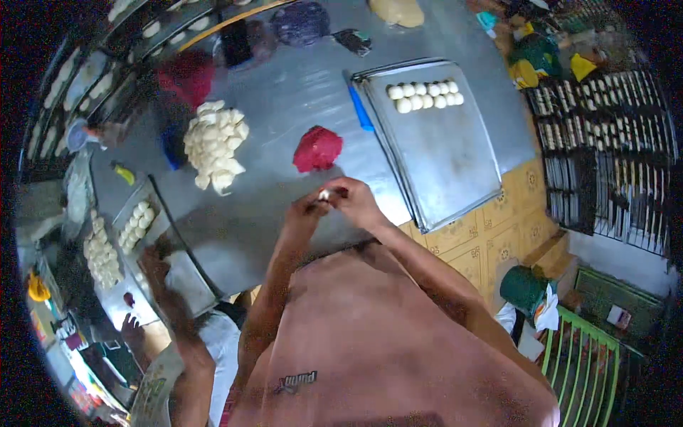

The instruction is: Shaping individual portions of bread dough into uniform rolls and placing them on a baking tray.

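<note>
Close to the table's near edge, my left hand (pixel 307 212) and my right hand (pixel 357 205) meet, fingers closed together on a small piece of white dough (pixel 325 194). A little dark red shows by the right fingers. Just beyond them lies a mound of red filling (pixel 318 149) on the metal table (pixel 267 107). A heap of cut dough pieces (pixel 215 142) sits to its left. On the right, a stack of baking trays (pixel 445 156) carries two rows of round dough balls (pixel 427 95) at its far end.
At the left, a co-worker's hand (pixel 154 262) is over another tray (pixel 192 281) with dough balls (pixel 137 226). A blue-handled tool (pixel 361 109) lies against the tray stack. Large dough (pixel 397 11) rests at the far edge. Racks of filled trays (pixel 597 121) stand right.
</note>
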A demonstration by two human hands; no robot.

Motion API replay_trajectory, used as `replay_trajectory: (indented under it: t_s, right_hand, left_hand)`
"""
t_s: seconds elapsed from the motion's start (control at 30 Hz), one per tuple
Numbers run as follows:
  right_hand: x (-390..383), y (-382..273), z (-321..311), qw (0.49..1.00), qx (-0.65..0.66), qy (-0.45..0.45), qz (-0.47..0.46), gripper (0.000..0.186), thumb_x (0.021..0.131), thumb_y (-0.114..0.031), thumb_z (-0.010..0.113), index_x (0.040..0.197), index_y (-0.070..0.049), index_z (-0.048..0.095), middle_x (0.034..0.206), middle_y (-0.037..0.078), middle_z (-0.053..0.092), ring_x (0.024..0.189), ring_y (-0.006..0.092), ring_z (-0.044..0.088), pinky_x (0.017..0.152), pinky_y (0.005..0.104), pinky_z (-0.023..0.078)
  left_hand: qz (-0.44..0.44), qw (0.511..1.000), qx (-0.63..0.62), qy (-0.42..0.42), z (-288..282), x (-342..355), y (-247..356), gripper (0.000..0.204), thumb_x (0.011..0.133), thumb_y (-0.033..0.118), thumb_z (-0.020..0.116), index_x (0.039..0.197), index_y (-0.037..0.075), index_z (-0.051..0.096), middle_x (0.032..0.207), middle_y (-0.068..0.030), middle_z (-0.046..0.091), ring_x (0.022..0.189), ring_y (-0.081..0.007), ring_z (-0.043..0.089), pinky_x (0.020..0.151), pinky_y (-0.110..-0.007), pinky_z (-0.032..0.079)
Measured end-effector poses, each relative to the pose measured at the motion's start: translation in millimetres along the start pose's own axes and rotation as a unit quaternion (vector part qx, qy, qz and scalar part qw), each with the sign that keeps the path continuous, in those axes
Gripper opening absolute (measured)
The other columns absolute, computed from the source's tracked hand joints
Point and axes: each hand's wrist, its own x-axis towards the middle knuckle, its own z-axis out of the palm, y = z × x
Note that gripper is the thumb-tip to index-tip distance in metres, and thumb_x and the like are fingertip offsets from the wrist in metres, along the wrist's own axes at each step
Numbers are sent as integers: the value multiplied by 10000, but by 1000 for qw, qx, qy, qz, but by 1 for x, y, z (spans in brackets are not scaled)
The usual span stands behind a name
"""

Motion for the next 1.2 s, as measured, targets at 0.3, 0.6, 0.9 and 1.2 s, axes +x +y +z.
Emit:
replay_trajectory:
  t_s: [0.3, 0.6, 0.9, 1.2]
  right_hand:
    - [28, 54, -15, 967, -164, -110, -164, 256, 762, -149, 753, 1009, -82, 739, 866, 156, 628, 822, 350, 599, 760, 463, 488]
    - [6, 68, -16, 972, -180, -152, -21, 200, 823, -232, 718, 878, -40, 707, 799, 203, 667, 736, 394, 630, 691, 473, 509]
    - [-24, 67, -2, 988, 22, -29, 151, 193, 818, -179, 719, 936, -29, 745, 911, 197, 729, 800, 274, 713, 744, 392, 544]
    - [-9, 64, -2, 996, -45, 6, 71, 253, 911, -74, 680, 1149, 10, 703, 1033, 136, 719, 897, 154, 658, 780, 288, 532]
  left_hand:
    - [54, 995, 58, 57, 22, -4, -28, 319, 984, 283, 633, 1103, -4, 706, 778, -33, 673, 751, -84, 564, 697, -298, 493]
    - [95, 951, 292, 32, 21, -2, -25, 249, 927, 220, 661, 1074, 26, 715, 978, -185, 710, 872, -335, 688, 733, -380, 529]
    - [351, 893, 278, 44, 37, -22, -31, 513, 883, 69, 694, 1375, 62, 549, 1012, -174, 684, 904, -379, 652, 757, -456, 543]
    - [271, 886, 349, 141, 34, -3, -24, 546, 866, 59, 708, 1381, 28, 528, 936, -177, 708, 868, -314, 692, 731, -401, 569]
